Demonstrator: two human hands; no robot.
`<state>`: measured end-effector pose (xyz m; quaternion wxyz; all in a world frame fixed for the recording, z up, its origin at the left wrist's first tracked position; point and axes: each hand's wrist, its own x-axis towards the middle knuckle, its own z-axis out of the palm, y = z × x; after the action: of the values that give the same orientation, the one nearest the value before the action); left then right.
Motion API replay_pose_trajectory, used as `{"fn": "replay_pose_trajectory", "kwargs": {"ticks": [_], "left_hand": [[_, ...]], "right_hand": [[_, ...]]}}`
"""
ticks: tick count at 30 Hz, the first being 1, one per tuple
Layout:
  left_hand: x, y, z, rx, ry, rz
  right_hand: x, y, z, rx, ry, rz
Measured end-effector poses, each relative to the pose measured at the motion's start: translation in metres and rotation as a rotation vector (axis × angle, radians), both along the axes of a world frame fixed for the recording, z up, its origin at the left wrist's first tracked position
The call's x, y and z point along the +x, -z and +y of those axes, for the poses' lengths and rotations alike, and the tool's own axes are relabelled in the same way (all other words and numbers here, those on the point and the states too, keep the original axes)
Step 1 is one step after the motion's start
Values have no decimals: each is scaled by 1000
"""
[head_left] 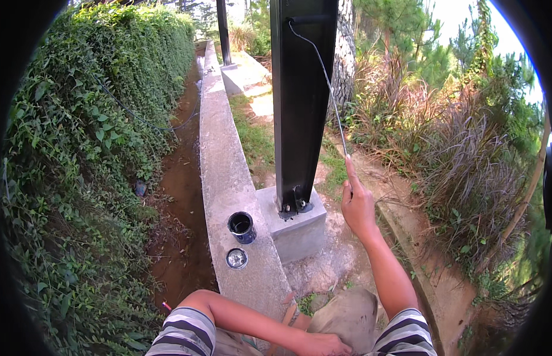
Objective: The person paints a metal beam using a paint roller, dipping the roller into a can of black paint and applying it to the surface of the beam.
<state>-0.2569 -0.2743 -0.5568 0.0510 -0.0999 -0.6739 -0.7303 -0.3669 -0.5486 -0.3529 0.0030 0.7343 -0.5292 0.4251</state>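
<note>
My right hand (359, 204) is closed around the lower end of a long-handled mini paint roller (330, 83), its index finger stretched along the thin metal rod. The rod's bent upper end reaches a dark roller head lying across the black steel post (294, 107). My left hand (323, 343) lies across my lap by the knee, partly cut off by the lower edge; it looks loosely open, with nothing visible in it. On the concrete wall (225, 148) before me stands an open paint can (243, 228) with dark paint inside. Its round lid (236, 258) lies just nearer.
The post is bolted to a concrete footing (300, 234) right of the wall. A muddy ditch (184, 237) and a leafy bank (80, 148) run along the left. Dry grass (454, 148) grows beyond a dirt path at right. A second post (224, 35) stands farther off.
</note>
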Motion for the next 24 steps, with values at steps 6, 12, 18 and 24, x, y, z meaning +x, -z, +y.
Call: {"fn": "replay_pose_trajectory", "kwargs": {"ticks": [6,12,18,24], "left_hand": [[38,-75,17,-415,-99,-72],[54,-95,7,-401,-106,-299],[72,-48,23,-426,-221,-67],[76,-28,33,-426,-396,92]], "right_hand": [[-28,166,41,128,21,14],[-6,271,75,224,42,-29],[11,246,33,114,17,-98],[-16,347,79,284,19,-63]]}}
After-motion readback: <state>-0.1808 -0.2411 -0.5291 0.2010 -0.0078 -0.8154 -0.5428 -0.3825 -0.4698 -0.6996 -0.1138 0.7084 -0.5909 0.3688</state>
